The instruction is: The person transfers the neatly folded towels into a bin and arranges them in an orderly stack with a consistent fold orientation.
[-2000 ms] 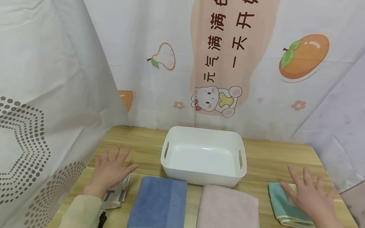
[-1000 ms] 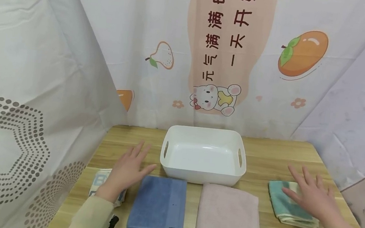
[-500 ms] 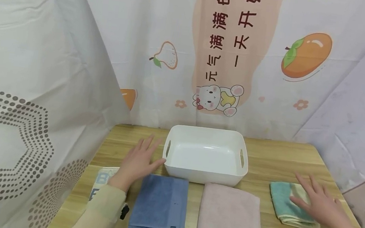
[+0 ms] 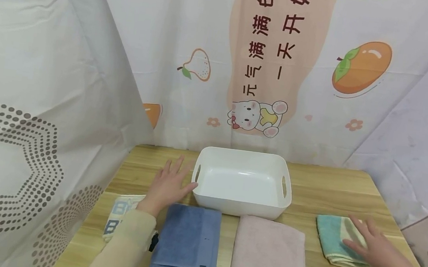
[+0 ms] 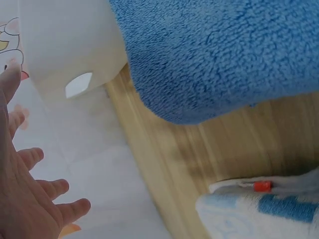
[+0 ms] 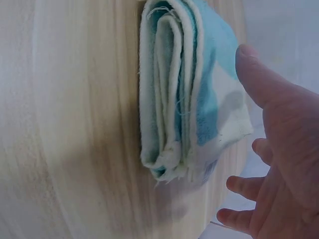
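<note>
The left hand (image 4: 169, 186) and right hand (image 4: 378, 249) lie well apart, each with fingers parted: the left near one white basin (image 4: 241, 207), the right over one teal-and-cream towel (image 4: 328, 233), contact uncertain. The wooden surface (image 4: 327, 187) carries four folded towels: this one, one blue towel (image 4: 186, 239) and one pink towel (image 4: 269, 256) before the basin, and one lettered towel (image 4: 121, 211) partly behind the left sleeve (image 4: 126, 241).
</note>
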A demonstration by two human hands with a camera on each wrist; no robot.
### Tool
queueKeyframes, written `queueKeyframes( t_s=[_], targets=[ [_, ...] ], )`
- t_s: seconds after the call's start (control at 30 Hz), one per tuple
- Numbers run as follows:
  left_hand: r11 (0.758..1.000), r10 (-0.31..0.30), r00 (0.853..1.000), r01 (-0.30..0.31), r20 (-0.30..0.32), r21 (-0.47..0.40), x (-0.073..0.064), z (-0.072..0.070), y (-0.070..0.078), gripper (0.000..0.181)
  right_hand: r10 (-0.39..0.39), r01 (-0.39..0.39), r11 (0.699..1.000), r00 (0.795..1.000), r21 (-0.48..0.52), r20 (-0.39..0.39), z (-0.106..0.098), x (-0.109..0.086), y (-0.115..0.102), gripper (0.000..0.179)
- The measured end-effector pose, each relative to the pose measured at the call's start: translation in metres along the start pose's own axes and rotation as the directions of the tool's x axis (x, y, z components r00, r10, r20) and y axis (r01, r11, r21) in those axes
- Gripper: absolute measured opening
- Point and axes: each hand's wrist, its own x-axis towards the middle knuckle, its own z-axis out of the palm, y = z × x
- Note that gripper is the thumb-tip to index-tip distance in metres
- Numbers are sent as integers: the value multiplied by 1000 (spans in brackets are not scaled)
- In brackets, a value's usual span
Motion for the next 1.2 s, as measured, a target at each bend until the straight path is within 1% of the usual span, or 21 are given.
queueKeyframes(
  t_s=[0.13, 0.23, 0.5, 0.57, 0.73, 0.8, 0.97, 1.1, 1.2],
  targets=[
    [1000, 0, 1000, 0, 1, -18, 2, 7, -3, 69, -8, 8, 999, 1000, 44, 13, 5, -1, 4, 89],
    [1000, -3, 1000, 4, 9, -27, 4, 10, -4, 67, -14, 13, 998, 1000, 58, 18, 9, -2, 6, 89],
    [1000, -15, 999, 15, 44, -7, 9, 12, -2, 67, 19, -25, 997, 997, 69, 81, 14, -2, 10, 87],
    [999, -25, 998, 26, 56, -21, 10, 12, -1, 66, 17, -21, 998, 997, 56, 71, 16, -1, 11, 87],
    [997, -41, 997, 45, 66, -58, 11, 14, 2, 66, 14, -15, 1000, 999, 18, 50, 19, -1, 13, 86],
    [997, -41, 997, 45, 64, -69, 12, 15, 3, 66, 15, -16, 1000, 999, 14, 47, 21, -2, 13, 86],
    [994, -43, 996, 51, 84, -101, 14, 19, 2, 65, 24, -25, 1000, 999, 8, 36, 23, -4, 12, 88],
    [984, -34, 994, 52, 104, -170, 14, 23, 1, 66, 29, -29, 1000, 999, 2, 25, 23, -4, 9, 88],
    [964, -20, 993, 50, 119, -260, 15, 25, 0, 66, 35, -35, 999, 999, 0, 23, 24, -5, 8, 88]
  ],
)
